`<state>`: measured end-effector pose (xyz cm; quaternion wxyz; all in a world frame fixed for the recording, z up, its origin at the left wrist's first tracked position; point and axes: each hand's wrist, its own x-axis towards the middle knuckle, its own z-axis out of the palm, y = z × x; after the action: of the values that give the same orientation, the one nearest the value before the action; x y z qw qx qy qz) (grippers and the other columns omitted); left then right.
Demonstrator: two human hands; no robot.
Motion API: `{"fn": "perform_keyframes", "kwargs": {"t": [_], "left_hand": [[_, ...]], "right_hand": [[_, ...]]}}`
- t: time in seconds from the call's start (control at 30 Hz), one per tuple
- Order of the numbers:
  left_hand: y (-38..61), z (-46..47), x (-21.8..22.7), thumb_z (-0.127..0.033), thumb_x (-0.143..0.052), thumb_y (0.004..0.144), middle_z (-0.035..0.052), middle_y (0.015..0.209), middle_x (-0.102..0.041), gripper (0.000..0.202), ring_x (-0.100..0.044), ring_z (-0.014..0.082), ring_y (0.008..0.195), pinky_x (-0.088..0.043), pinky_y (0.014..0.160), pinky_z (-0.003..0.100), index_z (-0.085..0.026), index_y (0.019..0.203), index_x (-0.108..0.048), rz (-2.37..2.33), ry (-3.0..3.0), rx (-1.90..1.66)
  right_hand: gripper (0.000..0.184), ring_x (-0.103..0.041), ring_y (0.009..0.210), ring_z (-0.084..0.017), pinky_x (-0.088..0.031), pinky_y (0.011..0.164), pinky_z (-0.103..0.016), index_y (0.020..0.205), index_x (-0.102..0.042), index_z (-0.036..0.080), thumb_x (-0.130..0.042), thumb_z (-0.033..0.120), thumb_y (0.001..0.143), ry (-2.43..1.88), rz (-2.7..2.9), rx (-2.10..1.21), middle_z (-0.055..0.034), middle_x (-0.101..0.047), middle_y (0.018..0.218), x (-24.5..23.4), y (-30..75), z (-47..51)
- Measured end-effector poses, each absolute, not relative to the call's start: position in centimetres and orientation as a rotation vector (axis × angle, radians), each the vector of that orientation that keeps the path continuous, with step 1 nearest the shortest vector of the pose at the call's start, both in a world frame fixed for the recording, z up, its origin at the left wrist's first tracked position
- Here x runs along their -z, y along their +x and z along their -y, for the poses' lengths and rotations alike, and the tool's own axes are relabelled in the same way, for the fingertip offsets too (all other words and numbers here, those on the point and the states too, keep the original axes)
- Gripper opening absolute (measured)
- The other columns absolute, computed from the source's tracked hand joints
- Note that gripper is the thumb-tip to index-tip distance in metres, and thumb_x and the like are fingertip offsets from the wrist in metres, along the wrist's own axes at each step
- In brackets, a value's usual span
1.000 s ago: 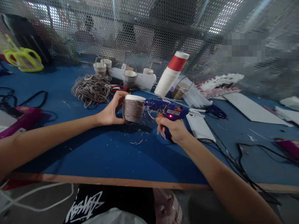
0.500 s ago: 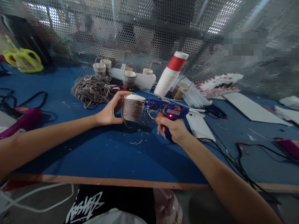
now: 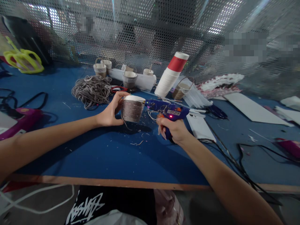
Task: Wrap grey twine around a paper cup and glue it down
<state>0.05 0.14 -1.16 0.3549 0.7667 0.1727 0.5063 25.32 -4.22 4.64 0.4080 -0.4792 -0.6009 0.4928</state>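
My left hand (image 3: 110, 112) grips a paper cup wrapped in grey-brown cord (image 3: 132, 109), held just above the blue table (image 3: 98, 156). A loose end of cord hangs from the cup's bottom. My right hand (image 3: 174, 129) is closed round the handle of a blue hot glue gun (image 3: 167, 110), whose red light is on. The gun's nozzle points left at the cup's upper right side, touching it or nearly so.
A heap of the same cord (image 3: 92, 89) lies behind the cup. Several finished cord cups (image 3: 129, 78), a tilted stack of paper cups (image 3: 171, 74), white card sheets (image 3: 252, 109), a phone (image 3: 201, 126), a magenta glue gun (image 3: 20, 120) and black cables (image 3: 234, 156) surround me. Perforated metal mesh closes the back.
The cup has turned and tipped slightly in my left hand, shifting a little left. The glue gun has stayed at the cup's side.
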Motion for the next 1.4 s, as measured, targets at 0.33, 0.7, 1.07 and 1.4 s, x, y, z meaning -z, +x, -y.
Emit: {"fn": "perform_keyframes", "kwargs": {"t": [0.33,0.7,1.07,1.4], "left_hand": [[0.08,0.06,0.91,-0.017,-0.080,0.062,0.0061,0.120,-0.058,0.086,-0.063,0.0209,0.100,-0.053,0.083,0.034,-0.029,0.137,-0.040,-0.454,1.960,-1.275],[0.06,0.15,0.78,-0.022,-0.083,0.063,0.0052,0.115,-0.058,0.080,-0.065,0.0200,0.098,-0.055,0.077,0.030,-0.030,0.130,-0.040,-0.459,1.956,-1.297],[-0.09,0.05,0.68,-0.017,-0.083,0.060,0.0052,0.117,-0.052,0.081,-0.061,0.0198,0.100,-0.053,0.075,0.028,-0.030,0.127,-0.040,-0.448,1.927,-1.295],[-0.28,-0.25,1.11,-0.017,-0.080,0.062,0.0046,0.114,-0.051,0.078,-0.061,0.0179,0.096,-0.053,0.072,0.026,-0.031,0.128,-0.040,-0.443,1.988,-1.347]], "right_hand": [[0.031,-0.040,0.024,-0.008,-0.030,0.025,-0.020,0.032,-0.047,0.023,-0.062,0.031,0.058,-1.213,1.506,-1.246,0.0011,-0.049,0.031,-4.74,25.23,4.20],[0.031,-0.041,0.028,-0.008,-0.029,0.027,-0.021,0.033,-0.047,0.023,-0.062,0.031,0.059,-1.249,1.490,-1.217,0.0007,-0.048,0.031,-4.76,25.40,4.23],[0.030,-0.041,0.027,-0.008,-0.032,0.028,-0.022,0.034,-0.048,0.023,-0.062,0.031,0.058,-1.260,1.476,-1.226,0.0009,-0.048,0.031,-4.81,25.38,4.21],[0.029,-0.041,0.029,-0.009,-0.031,0.028,-0.022,0.033,-0.047,0.023,-0.061,0.031,0.057,-1.269,1.467,-1.212,0.0000,-0.047,0.031,-4.89,25.33,4.22]]}}
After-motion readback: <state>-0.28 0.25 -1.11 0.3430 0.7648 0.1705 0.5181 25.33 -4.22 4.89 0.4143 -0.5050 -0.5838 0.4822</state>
